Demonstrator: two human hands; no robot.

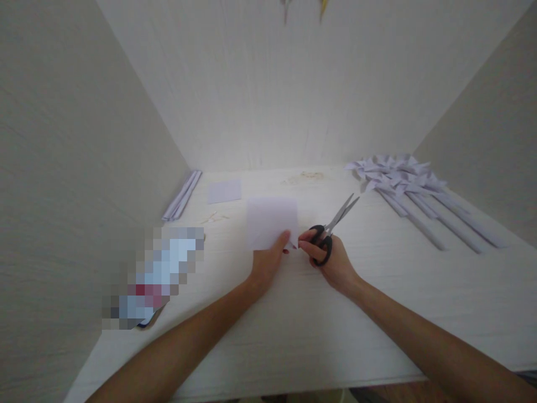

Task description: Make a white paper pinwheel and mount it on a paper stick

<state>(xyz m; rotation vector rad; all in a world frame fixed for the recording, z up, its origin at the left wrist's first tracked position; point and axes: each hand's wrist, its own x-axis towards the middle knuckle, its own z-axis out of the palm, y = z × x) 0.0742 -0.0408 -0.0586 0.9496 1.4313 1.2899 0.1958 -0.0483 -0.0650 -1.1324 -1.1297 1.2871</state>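
A square sheet of white paper (271, 215) stands in front of me, and my left hand (268, 257) pinches it near its lower right corner, thumb on the front face. Black-handled scissors (335, 218) hang on the fingers of my right hand (331, 260), their blades slightly apart and pointing away to the upper right. The thumb and forefinger of that hand are closed right beside the paper's corner. Whether those fingertips touch the paper is too small to tell.
Several paper pinwheels (398, 173) on rolled sticks lie at the right. Rolled paper sticks (182, 196), a flat paper square (225, 191) and a blurred-out phone (168, 268) are on the left. Small scraps (312, 175) lie toward the back, with walls around the table (260, 347).
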